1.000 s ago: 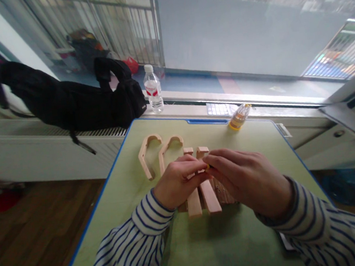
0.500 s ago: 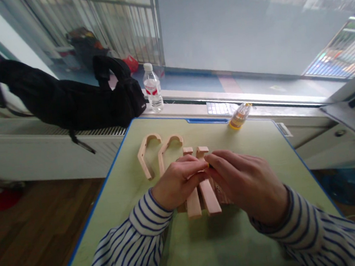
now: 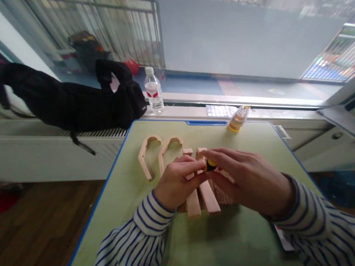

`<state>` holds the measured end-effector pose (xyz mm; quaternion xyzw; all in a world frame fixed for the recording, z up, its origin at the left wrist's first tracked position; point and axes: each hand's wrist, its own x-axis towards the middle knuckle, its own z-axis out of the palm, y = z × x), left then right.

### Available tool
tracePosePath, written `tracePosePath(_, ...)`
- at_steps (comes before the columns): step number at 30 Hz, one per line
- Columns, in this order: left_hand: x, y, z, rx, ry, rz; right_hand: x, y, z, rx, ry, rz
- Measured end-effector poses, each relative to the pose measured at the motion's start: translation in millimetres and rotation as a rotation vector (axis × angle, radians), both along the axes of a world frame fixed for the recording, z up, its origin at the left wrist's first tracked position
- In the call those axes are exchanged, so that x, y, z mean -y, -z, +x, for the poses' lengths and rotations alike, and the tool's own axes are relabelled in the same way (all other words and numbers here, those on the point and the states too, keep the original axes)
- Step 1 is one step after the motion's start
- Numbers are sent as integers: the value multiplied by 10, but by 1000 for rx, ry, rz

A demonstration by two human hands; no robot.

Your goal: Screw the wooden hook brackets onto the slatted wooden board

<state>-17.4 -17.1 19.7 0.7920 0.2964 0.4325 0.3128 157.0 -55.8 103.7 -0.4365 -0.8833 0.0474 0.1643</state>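
Note:
Over the middle of the table, my right hand (image 3: 249, 178) pinches a short yellow-and-black screwdriver (image 3: 211, 164), of which only the handle shows. My left hand (image 3: 179, 177) is closed, its fingertips pressed together against the near side of that handle; whatever they grip is hidden. Beneath both hands lies a wooden assembly with two pale bars, a left bar (image 3: 193, 203) and a right bar (image 3: 209, 197), pointing toward me. My hands cover much of it. To the left lie two hook-shaped wooden pieces, an outer hook (image 3: 142, 156) and an inner hook (image 3: 161, 154).
A clear bottle with a yellow base (image 3: 237, 119) leans at the table's back edge. Behind, on the sill, are a water bottle (image 3: 153, 91), a black bag (image 3: 81, 103) and a white keyboard-like object (image 3: 220, 110). The green table (image 3: 123, 190) has a blue rim.
My right hand has shifted slightly and its fingers have parted, so more of the yellow-and-black handle shows. My left hand stays nearly in place. A flat white-edged object now shows beside my right sleeve.

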Motion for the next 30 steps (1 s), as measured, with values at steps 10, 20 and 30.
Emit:
tracePosePath(10,-9,-28,1,-35,62,-6,-14,11,74,-33,-76,52)
tracePosePath(20,-30,-10,-16,-16,144,-19,21,75,61,0,-10,126)
tracePosePath(30,-35,-1,-18,-38,158,-63,14,158,55,-33,38,175)
